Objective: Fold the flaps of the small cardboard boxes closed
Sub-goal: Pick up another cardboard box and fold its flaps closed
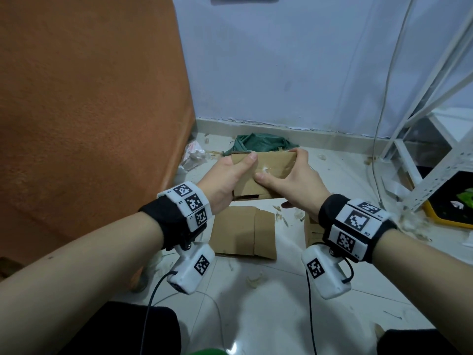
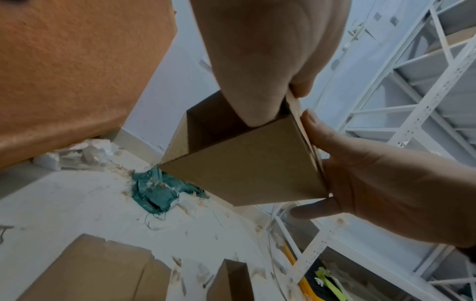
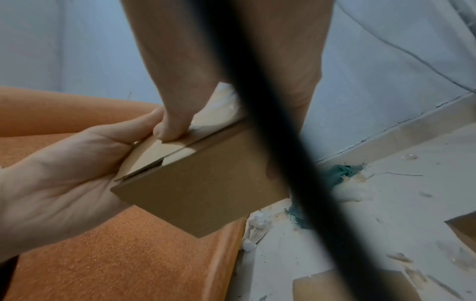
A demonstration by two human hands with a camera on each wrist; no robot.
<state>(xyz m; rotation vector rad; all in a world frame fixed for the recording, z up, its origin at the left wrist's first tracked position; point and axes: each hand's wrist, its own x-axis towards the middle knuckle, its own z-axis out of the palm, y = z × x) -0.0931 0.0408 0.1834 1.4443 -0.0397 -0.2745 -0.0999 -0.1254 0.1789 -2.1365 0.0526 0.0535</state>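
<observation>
One small cardboard box [image 1: 263,175] held in the air above a white tiled floor [image 1: 268,298], flattened cardboard [image 1: 243,231] lying below it; orange upholstery [image 1: 89,98] close on the left, white shelving [image 1: 422,124] to the right, pale wall behind. Left hand [image 1: 227,180] grips the box's left end, thumb across the top; right hand [image 1: 294,180] clamps the right end, thumb pressing a flap near the middle, fingers curled over the far edge.

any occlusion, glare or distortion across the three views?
Right wrist: a blurred black cable crosses the frame diagonally, hiding part of the cardboard box. Left wrist: strong wide-angle bending of the white shelving. Head: glare on the floor tiles, light sheen on the box's tape; box sharp.
</observation>
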